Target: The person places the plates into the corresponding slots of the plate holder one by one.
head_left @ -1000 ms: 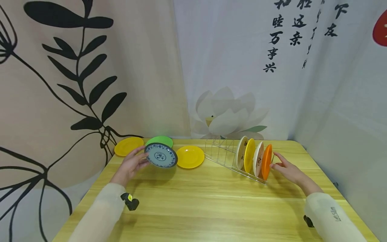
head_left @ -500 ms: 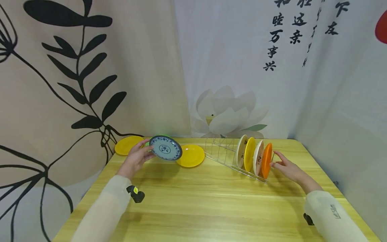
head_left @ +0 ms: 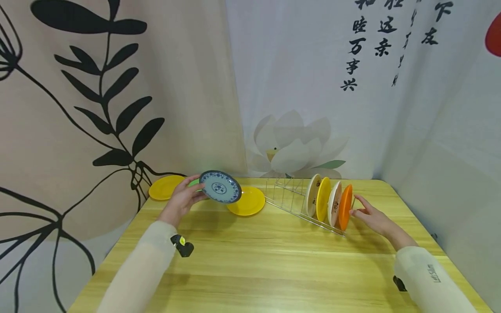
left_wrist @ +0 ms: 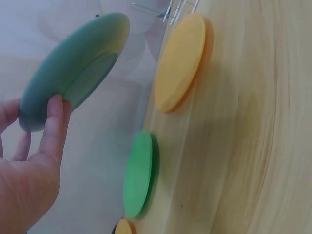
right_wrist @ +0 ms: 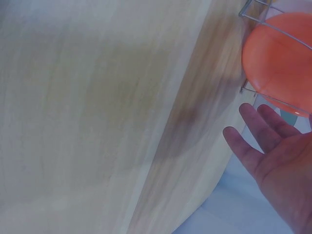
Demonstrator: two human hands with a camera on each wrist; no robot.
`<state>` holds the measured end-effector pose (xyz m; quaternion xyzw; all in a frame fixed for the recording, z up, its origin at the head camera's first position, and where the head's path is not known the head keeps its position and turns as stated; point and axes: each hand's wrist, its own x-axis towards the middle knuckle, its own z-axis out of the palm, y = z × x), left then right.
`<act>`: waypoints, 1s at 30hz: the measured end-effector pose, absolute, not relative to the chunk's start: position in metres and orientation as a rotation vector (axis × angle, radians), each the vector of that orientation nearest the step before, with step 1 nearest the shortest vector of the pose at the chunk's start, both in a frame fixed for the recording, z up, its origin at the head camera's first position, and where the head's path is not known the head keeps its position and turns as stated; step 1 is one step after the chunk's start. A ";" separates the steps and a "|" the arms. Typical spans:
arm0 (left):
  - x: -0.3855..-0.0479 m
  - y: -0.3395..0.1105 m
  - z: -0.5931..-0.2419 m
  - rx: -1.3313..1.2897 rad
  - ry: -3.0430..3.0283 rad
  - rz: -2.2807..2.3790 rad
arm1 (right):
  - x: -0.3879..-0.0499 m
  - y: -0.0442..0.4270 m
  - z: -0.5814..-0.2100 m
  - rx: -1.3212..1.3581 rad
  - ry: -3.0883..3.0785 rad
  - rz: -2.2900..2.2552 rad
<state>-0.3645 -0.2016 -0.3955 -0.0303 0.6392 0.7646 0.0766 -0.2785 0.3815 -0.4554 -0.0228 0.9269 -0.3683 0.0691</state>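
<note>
My left hand [head_left: 183, 201] grips the left rim of a small blue-and-white patterned plate [head_left: 220, 187], held tilted above the table. In the left wrist view the same plate [left_wrist: 78, 68] shows its plain greenish underside, fingers spread beneath it. My right hand [head_left: 373, 221] is at the right end of a wire dish rack [head_left: 287, 202], thumb and index finger at its end wire beside an orange plate [head_left: 345, 208]; the other fingers [right_wrist: 258, 129] stretch out. A white plate [head_left: 312, 196], a yellow plate [head_left: 323, 200] and another white plate [head_left: 334, 205] also stand upright there.
Flat on the table [head_left: 250, 269] lie a yellow plate [head_left: 247, 202] left of the rack, a green plate [left_wrist: 139, 175] partly hidden behind the held plate, and another yellow plate [head_left: 164, 188] at the far left. A printed curtain [head_left: 195, 108] hangs behind.
My left hand has carried the blue-and-white plate to the right and slightly up, across the green plate to the edge of the nearer yellow one. My right hand stays at the rack.
</note>
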 end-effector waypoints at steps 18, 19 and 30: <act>-0.380 -0.168 -0.379 -0.061 1.936 2.317 | -0.280 0.381 -0.454 -0.092 2.776 -1.146; -0.380 -0.165 -0.378 -0.060 1.925 2.322 | -0.280 0.381 -0.454 -0.092 2.775 -1.148; -0.388 -0.137 -0.364 -0.019 1.853 2.347 | -0.279 0.379 -0.453 -0.083 2.772 -1.144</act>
